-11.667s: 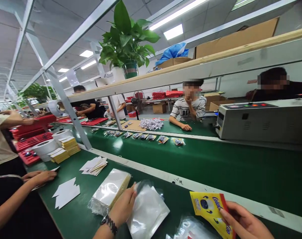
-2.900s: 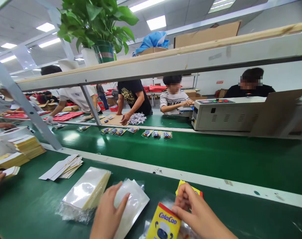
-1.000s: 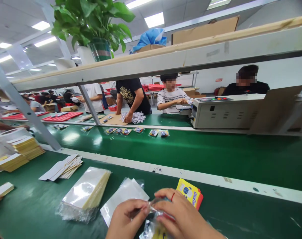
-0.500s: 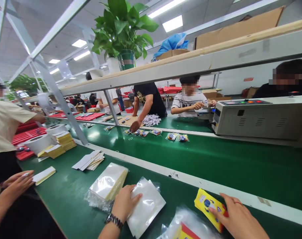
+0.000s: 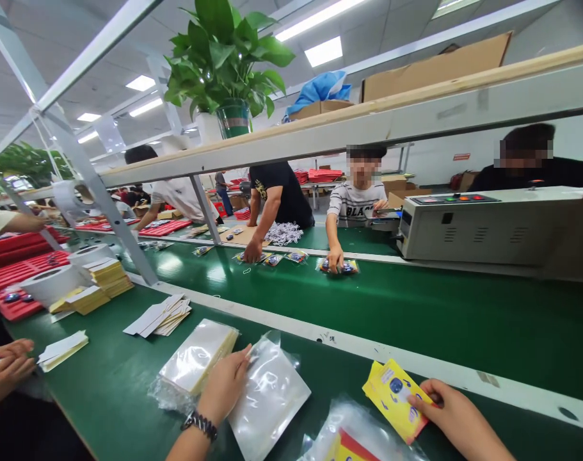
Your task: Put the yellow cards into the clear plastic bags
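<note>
Two hands [image 5: 223,386], unreadable yellow packet [image 5: 395,398]

Green conveyor line, seen from my feed
Upper centre I see a potted plant [image 5: 228,70]; right, a grey machine [image 5: 487,224]; left, yellow card stacks [image 5: 106,275].

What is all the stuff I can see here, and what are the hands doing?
Clear bag: one, see-through, on the near green table, under the left hand.
Bag stack: one, clear wrapped, left of the clear bag.
Yellow card: one, yellow with print, pinched by the right hand.
Filled bag: one, clear with yellow and red inside, bottom edge.
White cards: loose pile, further left.
Belt: green, carrying small packets.
Machine: grey, right.
Plant: green, top shelf.
Co-workers: several, across the belt; another's hands at left.
Left hand: flat on the clear bag.
Right hand: holding the yellow card.
</note>
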Tool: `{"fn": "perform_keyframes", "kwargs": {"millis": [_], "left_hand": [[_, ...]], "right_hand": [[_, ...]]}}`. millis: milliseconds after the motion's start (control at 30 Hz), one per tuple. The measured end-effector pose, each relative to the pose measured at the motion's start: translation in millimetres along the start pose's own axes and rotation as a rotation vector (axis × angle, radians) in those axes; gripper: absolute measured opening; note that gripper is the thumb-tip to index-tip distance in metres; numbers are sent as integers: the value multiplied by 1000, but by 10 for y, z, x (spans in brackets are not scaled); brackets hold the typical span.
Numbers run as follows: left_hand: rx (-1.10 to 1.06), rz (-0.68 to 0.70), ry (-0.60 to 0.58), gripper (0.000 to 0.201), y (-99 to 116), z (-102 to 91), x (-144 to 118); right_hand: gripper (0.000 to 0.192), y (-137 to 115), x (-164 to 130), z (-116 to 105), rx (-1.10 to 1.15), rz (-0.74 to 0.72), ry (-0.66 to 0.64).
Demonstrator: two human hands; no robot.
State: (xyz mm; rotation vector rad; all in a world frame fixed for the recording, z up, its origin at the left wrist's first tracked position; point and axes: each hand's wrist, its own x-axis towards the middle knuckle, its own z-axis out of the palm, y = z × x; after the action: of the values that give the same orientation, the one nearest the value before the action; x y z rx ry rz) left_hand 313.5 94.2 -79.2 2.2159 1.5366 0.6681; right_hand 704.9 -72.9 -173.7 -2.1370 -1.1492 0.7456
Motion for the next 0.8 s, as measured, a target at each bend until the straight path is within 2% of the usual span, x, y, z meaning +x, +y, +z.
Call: {"fn": "perform_keyframes", "kwargs": {"millis": [133,333,467,533,633,700,800], "left_hand": [[18,43,2,50,-21,29,-5],[-81,96,-66,43,53,-61,-25],[-334,109,-155,36,309,-73,-154],[-411,147,-209,29,488,-42,-245],[-458,178,-253,19,704,29,-357],[-483,187,-251,17,778,76,-403],[-508,208,-250,16,813,128,-444]], "right_hand": [[32,-91,-89,-55,58,-14,50],[30,-163,-207,-134,177,-87,157],[31,-355,-324,-91,359,-147,126],[32,-532,-402,-53,573,-233,133],[45,-820,-524,-27,915,-312,181],[48,-975,-599,-44,982,-317,245],[36,-1125,-705,-105,922,-340,366]]}}
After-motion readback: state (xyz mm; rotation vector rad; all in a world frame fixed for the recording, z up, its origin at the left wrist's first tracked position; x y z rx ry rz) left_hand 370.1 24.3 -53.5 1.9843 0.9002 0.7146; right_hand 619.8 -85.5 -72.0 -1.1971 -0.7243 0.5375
